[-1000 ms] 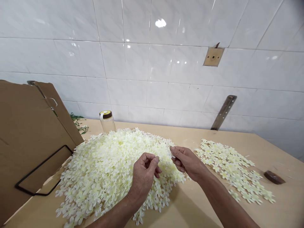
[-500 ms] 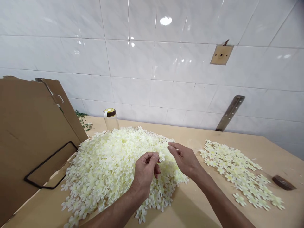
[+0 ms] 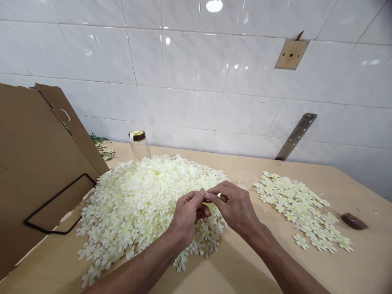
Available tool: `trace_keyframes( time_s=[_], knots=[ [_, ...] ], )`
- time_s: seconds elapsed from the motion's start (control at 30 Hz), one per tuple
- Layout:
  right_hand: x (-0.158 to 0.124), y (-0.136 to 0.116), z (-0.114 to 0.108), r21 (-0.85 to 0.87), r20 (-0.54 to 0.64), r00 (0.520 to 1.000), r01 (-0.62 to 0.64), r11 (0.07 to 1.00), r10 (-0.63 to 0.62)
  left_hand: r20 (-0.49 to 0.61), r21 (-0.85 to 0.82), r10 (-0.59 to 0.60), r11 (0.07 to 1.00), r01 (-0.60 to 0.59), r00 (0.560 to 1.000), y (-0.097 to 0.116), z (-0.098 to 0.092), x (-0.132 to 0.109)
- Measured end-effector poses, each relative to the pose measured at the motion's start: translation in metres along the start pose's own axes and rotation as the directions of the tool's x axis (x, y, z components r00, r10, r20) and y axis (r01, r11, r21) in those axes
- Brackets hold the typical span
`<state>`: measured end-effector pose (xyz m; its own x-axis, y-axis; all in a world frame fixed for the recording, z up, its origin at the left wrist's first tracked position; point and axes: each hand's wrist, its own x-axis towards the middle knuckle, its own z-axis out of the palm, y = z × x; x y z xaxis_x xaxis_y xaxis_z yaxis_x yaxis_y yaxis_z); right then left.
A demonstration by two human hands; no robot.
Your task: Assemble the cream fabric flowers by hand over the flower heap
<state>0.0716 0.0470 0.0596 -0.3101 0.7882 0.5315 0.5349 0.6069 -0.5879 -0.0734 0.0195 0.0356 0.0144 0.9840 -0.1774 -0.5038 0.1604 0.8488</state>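
Note:
My left hand (image 3: 187, 216) is closed in a pinch on a small pale artificial flower (image 3: 206, 195), which is mostly hidden by fingertips. My right hand (image 3: 237, 208) meets it from the right, with thumb and forefinger pinched at the same flower. Both hands hover over the right side of a large heap of cream-white artificial flowers (image 3: 141, 200). To the right, a second, flatter spread of the same flowers (image 3: 298, 204) lies on the tan tabletop (image 3: 241, 261).
A cardboard box (image 3: 39, 163) with a black wire frame (image 3: 58, 202) before it stands at left. Behind the heap are a clear lidded jar (image 3: 140, 145) and green stems (image 3: 104, 147). A dark brown object (image 3: 353, 221) sits far right. A metal bracket (image 3: 296, 136) leans against the tiled wall.
My right hand has moved left and down, its fingers closing at my left fingertips. The flower there is now largely covered. The camera view has tilted slightly downward.

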Motion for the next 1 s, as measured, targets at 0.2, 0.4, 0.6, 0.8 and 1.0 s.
trace_keyframes(
  time_s=[0.2,0.4,0.6,0.8,1.0],
  knots=[
    [0.0008,-0.0004,-0.0004,0.03,-0.023,1.0,-0.011,0.999,0.011,0.006,-0.01,-0.011,1.0,0.011,1.0,0.0009,0.0017,-0.0014],
    [0.0015,-0.0007,-0.0004,-0.002,-0.027,1.0,-0.006,1.0,0.006,0.024,-0.045,-0.004,0.999,0.005,1.0,0.0022,0.0011,-0.0005],
    [0.0032,-0.0005,0.0001,0.035,0.027,1.0,-0.016,0.999,0.015,0.009,-0.057,0.004,0.998,-0.004,1.0,0.0032,0.0006,0.0],
    [0.0036,0.0032,-0.0012,0.141,0.098,0.986,-0.148,0.979,0.135,0.018,-0.088,-0.036,0.995,0.037,0.999,0.0,-0.0023,0.0041],
    [0.0044,-0.0022,-0.0032,0.061,0.071,0.994,-0.085,0.995,0.08,0.038,-0.12,-0.056,0.991,0.06,0.998,-0.0014,-0.0036,0.0037]
  ],
)
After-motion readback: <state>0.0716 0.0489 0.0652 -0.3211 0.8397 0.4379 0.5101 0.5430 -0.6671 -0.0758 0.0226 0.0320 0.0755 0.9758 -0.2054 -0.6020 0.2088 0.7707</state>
